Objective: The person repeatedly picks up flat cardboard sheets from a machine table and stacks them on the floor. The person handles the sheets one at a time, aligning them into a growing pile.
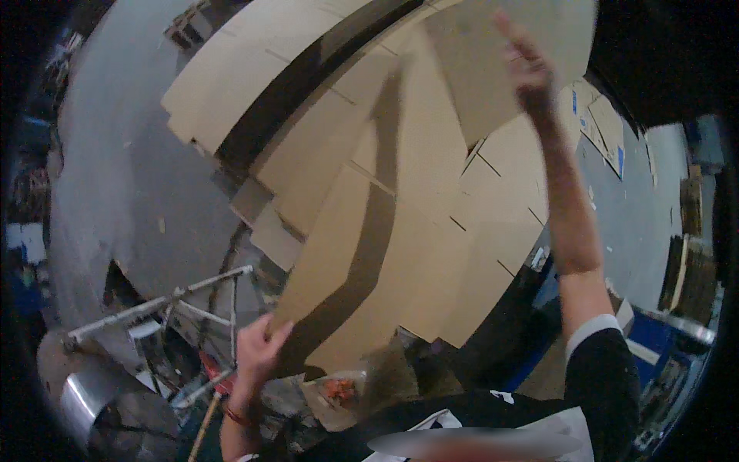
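Note:
A large flat brown cardboard sheet [416, 239] with narrow slots along its edges spreads across the middle, over other cardboard. At its near left corner my left hand [260, 353] grips the edge, thumb on top. My right hand [533, 75] is stretched far forward at the upper right, over a cardboard panel [469, 77]. Its index finger points out and it looks slightly blurred; whether it touches the panel cannot be told. The shadow of my right arm falls across the sheet.
Another cardboard piece [254, 69] lies at the far left, across a dark gap. A white metal frame [177, 296] and a shiny metal cylinder [88, 396] stand near left. By my body is a plastic bag [339, 393] with orange bits. Printed cardboard [604, 123] lies at far right.

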`<state>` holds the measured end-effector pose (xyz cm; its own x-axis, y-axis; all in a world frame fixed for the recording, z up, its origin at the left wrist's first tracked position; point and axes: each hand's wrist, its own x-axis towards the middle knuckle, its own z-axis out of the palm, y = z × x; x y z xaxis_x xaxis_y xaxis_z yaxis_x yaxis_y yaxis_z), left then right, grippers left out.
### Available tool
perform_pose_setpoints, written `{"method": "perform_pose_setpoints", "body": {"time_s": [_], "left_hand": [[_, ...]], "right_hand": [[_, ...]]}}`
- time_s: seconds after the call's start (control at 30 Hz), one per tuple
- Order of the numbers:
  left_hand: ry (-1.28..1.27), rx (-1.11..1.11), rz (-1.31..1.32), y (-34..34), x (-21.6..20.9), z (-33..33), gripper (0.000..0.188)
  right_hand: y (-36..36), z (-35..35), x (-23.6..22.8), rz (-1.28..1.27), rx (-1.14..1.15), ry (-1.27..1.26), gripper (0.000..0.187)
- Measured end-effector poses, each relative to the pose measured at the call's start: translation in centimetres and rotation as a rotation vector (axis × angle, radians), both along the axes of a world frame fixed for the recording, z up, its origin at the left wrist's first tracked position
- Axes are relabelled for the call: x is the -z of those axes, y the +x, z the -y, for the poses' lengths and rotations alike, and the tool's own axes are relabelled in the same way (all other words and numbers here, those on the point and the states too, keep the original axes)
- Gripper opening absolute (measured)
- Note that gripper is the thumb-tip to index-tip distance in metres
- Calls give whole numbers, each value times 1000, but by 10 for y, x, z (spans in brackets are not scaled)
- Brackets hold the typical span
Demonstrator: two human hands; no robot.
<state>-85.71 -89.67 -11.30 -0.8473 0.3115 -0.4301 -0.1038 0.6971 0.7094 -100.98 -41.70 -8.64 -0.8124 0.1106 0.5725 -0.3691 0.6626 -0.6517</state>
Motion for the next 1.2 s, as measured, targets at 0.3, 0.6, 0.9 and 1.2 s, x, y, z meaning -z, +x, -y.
{"method": "perform_pose_setpoints", "body": {"time_s": [0.3, 0.6, 0.9, 1.2], "left_hand": [[295, -150, 675, -124, 152, 5, 29], [-232, 70, 332, -174, 176, 4, 29], [-546, 121, -678, -204, 252, -43, 63], [-547, 450, -263, -21, 298, -180, 74]], "right_hand": [[273, 52, 267, 1026, 880, -457, 82], [316, 108, 271, 798, 823, -1328, 38], [142, 62, 336, 728, 711, -1072, 29], [95, 56, 381, 651, 401, -970, 53]]}}
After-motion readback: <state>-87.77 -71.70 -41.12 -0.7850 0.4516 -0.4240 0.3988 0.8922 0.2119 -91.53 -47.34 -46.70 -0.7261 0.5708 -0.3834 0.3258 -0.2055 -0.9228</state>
